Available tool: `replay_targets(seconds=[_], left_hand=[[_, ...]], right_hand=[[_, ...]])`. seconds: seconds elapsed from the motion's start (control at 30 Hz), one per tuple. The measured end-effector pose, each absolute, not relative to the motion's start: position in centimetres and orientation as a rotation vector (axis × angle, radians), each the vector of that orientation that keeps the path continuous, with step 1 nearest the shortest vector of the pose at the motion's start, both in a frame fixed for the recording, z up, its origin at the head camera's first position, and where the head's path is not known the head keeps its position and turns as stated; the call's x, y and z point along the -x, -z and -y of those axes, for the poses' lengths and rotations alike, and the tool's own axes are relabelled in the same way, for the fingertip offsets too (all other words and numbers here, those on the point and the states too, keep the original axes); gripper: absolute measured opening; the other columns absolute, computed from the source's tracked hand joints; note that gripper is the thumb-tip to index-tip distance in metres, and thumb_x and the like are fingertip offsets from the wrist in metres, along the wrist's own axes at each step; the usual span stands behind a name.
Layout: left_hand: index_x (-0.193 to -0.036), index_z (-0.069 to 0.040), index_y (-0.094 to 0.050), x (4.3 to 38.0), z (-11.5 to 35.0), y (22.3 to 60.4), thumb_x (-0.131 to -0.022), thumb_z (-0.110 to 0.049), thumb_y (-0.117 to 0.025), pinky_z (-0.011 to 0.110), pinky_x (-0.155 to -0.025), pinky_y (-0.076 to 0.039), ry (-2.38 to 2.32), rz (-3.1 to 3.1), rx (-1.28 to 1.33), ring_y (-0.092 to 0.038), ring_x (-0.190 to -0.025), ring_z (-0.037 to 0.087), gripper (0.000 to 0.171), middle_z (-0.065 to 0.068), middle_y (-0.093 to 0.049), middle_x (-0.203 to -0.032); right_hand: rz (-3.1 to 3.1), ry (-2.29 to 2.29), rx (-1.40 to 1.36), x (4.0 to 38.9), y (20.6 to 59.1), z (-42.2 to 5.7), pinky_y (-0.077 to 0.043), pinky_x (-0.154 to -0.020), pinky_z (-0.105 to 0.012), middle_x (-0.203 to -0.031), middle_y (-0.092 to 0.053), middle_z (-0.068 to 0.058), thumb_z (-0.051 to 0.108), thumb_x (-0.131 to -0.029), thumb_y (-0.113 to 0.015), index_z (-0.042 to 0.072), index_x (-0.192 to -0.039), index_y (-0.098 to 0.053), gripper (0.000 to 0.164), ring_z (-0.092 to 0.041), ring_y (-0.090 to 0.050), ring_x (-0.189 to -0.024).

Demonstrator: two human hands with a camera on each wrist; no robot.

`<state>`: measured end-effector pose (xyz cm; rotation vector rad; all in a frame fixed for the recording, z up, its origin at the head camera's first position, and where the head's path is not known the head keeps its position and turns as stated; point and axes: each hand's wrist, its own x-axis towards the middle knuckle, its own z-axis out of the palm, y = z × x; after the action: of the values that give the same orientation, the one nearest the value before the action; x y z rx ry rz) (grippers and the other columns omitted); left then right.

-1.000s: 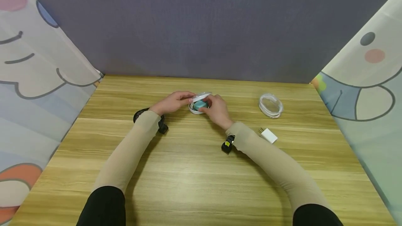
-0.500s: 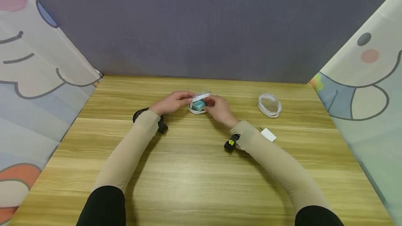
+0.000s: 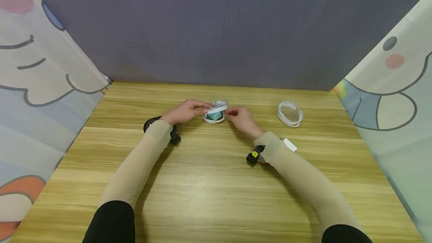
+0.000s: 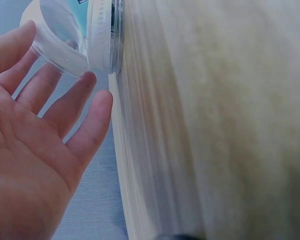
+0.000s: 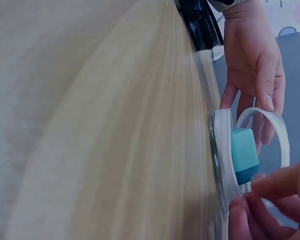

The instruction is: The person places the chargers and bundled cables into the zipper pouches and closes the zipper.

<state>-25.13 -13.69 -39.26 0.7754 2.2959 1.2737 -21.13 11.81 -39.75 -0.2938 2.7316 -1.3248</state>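
A round clear case [image 3: 214, 121] with a white zip rim lies at the back middle of the table, its lid [image 3: 217, 108] raised and tilted. Inside sits a two-tone teal block [image 5: 245, 152]. My left hand [image 3: 183, 112] holds the lid from the left, thumb on its edge and fingers behind it, as the left wrist view shows. On the opposite side, my right hand [image 3: 243, 120] has its thumb and bent fingers right at the rim, close by the teal block. I cannot tell whether those fingers pinch the rim.
A second round clear case [image 3: 290, 114] with a white rim lies at the back right. Nearer stands a white wall charger [image 3: 290, 144], partly covered by the right sleeve [image 3: 287, 160]. A grey panel [image 3: 216, 29] rises behind the table.
My right hand has drawn back from the teal block to the right side of the case. The lid has come lower over the block, with the left fingers further onto it.
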Motion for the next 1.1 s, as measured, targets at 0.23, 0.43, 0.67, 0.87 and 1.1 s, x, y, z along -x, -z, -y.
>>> replay_targets(seconds=[0.23,0.43,0.67,0.87,1.1], left_hand=[[-0.139,-0.015,-0.061,25.2,13.7,39.3,-0.105,-0.024,-0.053,0.046,-0.112,-0.034,-1.282,-2.287,-0.761,-0.040,-0.139,0.026,0.036,0.007,-0.048,-0.149],[-0.138,-0.014,-0.062,25.2,13.6,39.4,-0.104,-0.024,-0.054,0.047,-0.113,-0.032,-1.296,-2.282,-0.768,-0.038,-0.140,0.027,0.036,0.009,-0.047,-0.150],[-0.136,-0.013,-0.064,25.2,13.5,39.4,-0.103,-0.021,-0.057,0.044,-0.113,-0.033,-1.273,-2.314,-0.794,-0.041,-0.139,0.025,0.035,0.008,-0.049,-0.149],[-0.128,-0.011,-0.069,25.3,13.3,39.4,-0.100,-0.016,-0.063,0.041,-0.115,-0.030,-1.270,-2.298,-0.866,-0.037,-0.142,0.020,0.030,0.002,-0.053,-0.146],[-0.119,-0.012,-0.075,25.1,13.3,39.1,-0.096,-0.009,-0.067,0.040,-0.110,-0.037,-1.219,-2.301,-0.880,-0.037,-0.142,0.019,0.025,0.000,-0.053,-0.146]], right_hand=[[-2.631,1.194,0.413,20.7,39.6,-11.5,-0.051,-0.086,-0.037,-0.116,-0.070,-0.009,0.011,-0.097,-0.065,0.007,-0.120,-0.073,0.025,-0.023,-0.064,-0.103],[-2.603,1.166,0.393,20.8,39.6,-11.5,-0.051,-0.086,-0.035,-0.113,-0.071,-0.009,0.013,-0.098,-0.064,0.008,-0.122,-0.072,0.026,-0.022,-0.063,-0.102],[-2.537,1.369,0.237,21.3,39.9,-12.4,-0.050,-0.072,-0.027,-0.101,-0.069,-0.013,0.003,-0.097,-0.059,-0.001,-0.109,-0.071,0.017,-0.018,-0.061,-0.084],[-2.470,1.573,0.102,22.0,40.4,-12.6,-0.052,-0.073,-0.026,-0.110,-0.061,-0.018,-0.005,-0.095,-0.052,-0.006,-0.117,-0.059,0.022,-0.021,-0.061,-0.088],[-2.379,1.653,0.057,22.0,40.0,-12.5,-0.052,-0.083,-0.032,-0.135,-0.054,-0.019,-0.003,-0.097,-0.048,-0.001,-0.139,-0.048,0.042,-0.026,-0.060,-0.101]])
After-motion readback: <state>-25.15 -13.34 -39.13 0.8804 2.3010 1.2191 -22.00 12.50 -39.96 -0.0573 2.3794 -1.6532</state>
